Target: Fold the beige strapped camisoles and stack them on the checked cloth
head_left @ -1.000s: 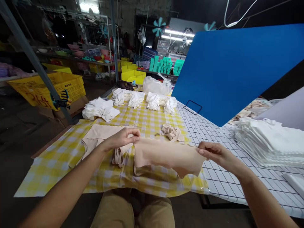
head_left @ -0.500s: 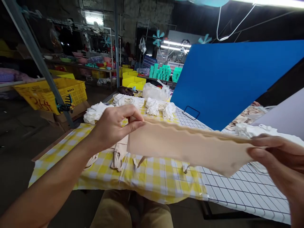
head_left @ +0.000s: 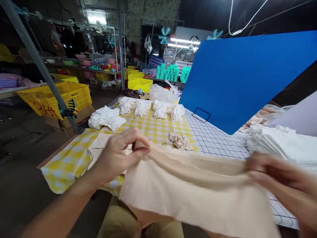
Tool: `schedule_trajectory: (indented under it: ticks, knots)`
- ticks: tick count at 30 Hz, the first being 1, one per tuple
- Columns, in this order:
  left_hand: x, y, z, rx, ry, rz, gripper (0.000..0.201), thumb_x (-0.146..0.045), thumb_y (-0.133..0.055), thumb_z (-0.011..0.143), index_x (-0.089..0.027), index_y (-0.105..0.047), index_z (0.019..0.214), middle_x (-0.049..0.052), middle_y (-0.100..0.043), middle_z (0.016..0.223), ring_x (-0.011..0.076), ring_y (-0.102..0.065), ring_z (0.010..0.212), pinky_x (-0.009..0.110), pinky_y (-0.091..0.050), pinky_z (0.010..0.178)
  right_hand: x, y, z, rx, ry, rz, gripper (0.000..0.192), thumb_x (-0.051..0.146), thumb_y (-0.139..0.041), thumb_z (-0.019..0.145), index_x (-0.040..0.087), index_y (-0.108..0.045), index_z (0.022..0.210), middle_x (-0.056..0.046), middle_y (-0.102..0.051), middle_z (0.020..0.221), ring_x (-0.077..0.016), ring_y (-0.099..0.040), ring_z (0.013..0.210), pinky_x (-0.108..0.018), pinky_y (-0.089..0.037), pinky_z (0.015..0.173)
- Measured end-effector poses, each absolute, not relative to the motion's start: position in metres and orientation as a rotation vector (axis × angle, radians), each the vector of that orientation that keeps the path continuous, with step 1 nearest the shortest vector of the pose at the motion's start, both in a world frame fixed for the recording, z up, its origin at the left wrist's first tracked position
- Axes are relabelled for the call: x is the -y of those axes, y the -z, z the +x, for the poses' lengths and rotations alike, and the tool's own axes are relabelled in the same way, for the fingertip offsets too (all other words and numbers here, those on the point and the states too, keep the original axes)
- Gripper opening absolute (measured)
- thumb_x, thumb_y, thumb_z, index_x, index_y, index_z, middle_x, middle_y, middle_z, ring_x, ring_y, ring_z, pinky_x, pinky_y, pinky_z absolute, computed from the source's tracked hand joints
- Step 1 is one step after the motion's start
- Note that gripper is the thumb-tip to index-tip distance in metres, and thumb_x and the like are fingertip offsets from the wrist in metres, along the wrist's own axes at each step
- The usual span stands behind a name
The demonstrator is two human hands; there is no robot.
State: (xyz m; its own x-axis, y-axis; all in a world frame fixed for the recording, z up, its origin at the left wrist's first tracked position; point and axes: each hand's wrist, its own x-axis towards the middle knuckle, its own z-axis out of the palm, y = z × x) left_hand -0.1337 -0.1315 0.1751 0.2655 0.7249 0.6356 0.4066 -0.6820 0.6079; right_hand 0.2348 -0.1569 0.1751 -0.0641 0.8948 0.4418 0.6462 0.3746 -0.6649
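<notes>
Head view: the left hand (head_left: 119, 155) pinches the top edge of a wide piece of thin beige stretch fabric (head_left: 193, 195) between thumb and fingers, gripping it shut. The right hand (head_left: 277, 175) is blurred, but its fingers appear closed on the opposite end of the same edge. Between the two hands the beige fabric hangs spread over the near edge of the counter (head_left: 218, 138) and droops toward the person's lap, clear of the yellow-and-white checked cloth (head_left: 71, 155) that covers the counter's left part.

The step in hand looks like spreading the piece open between both hands. Any next move would call for even tension at both grips, since the material is thin and sags readily.

A small crumpled beige bundle (head_left: 180, 140) lies near the middle of the counter. Heaps of white folded cloth pieces (head_left: 148, 107) sit along the far edge, and a tall white stack (head_left: 284, 145) is toward the right edge below a slanting blue board (head_left: 242, 76).
</notes>
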Motion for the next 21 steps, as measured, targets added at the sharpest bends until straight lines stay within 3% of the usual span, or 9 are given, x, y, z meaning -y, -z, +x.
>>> schedule_trajectory:
  ticks: [3,6,8,12,16,18,21]
  knots:
    - [0.091,-0.094,-0.115,-1.262,-1.076,2.101,0.007,-0.015,-0.054,0.076,-0.018,-0.059,0.081,0.001,-0.058,0.081,0.0139,-0.054,0.074,0.026,-0.044,0.068,0.110,-0.118,0.212,2.026,-0.738,-1.454,0.025,0.044,-0.052,0.078,0.020,-0.055,0.073,0.001,-0.047,0.059,-0.0143,-0.046,0.054,-0.025,-0.038,0.047]
    - [0.059,-0.026,-0.101,-1.361,-0.847,2.055,0.015,-0.007,-0.050,0.074,-0.015,-0.059,0.084,0.005,-0.059,0.088,0.0177,-0.056,0.081,0.031,-0.044,0.078,0.075,-0.056,0.203,2.062,-0.680,-1.642,0.023,0.040,-0.049,0.074,0.019,-0.051,0.065,0.003,-0.043,0.053,-0.0132,-0.043,0.052,-0.025,-0.035,0.049]
    - [0.044,-0.002,-0.097,-1.419,-0.799,2.041,0.021,-0.005,-0.049,0.073,-0.015,-0.058,0.090,0.007,-0.059,0.093,0.0201,-0.056,0.087,0.034,-0.043,0.083,0.062,-0.028,0.202,2.033,-0.594,-1.737,0.018,0.035,-0.048,0.072,0.019,-0.051,0.065,0.002,-0.049,0.056,-0.0139,-0.046,0.054,-0.025,-0.036,0.051]
    - [0.025,0.005,-0.100,-1.427,-0.834,2.107,0.030,-0.003,-0.048,0.074,-0.014,-0.056,0.101,0.011,-0.056,0.105,0.0228,-0.053,0.102,0.037,-0.040,0.093,0.047,-0.013,0.201,1.976,-0.506,-1.795,0.019,0.032,-0.040,0.076,0.019,-0.051,0.066,0.000,-0.054,0.058,-0.0149,-0.050,0.056,-0.025,-0.038,0.052]
    - [0.011,0.007,-0.098,-1.519,-0.773,2.131,0.037,-0.002,-0.048,0.073,-0.012,-0.054,0.108,0.011,-0.053,0.106,0.0215,-0.055,0.099,0.036,-0.042,0.092,0.029,-0.008,0.198,1.961,-0.413,-1.805,0.016,0.028,-0.042,0.075,0.019,-0.054,0.071,-0.002,-0.058,0.064,-0.0170,-0.054,0.062,-0.028,-0.042,0.059]
    - [0.007,0.010,-0.093,-1.604,-0.741,2.139,0.042,-0.002,-0.047,0.074,-0.012,-0.051,0.115,0.012,-0.051,0.109,0.0208,-0.055,0.100,0.036,-0.044,0.090,0.022,-0.002,0.195,1.953,-0.347,-1.807,0.017,0.025,-0.042,0.076,0.017,-0.057,0.077,-0.006,-0.060,0.076,-0.0187,-0.056,0.070,-0.030,-0.044,0.065]
    - [0.011,0.013,-0.080,-1.736,-0.698,2.247,0.051,-0.003,-0.046,0.077,-0.013,-0.042,0.127,0.015,-0.043,0.128,0.0246,-0.045,0.117,0.041,-0.038,0.098,0.023,0.006,0.185,1.942,-0.192,-1.821,0.028,0.021,-0.040,0.079,0.015,-0.060,0.097,-0.014,-0.057,0.104,-0.0246,-0.055,0.092,-0.037,-0.043,0.078]
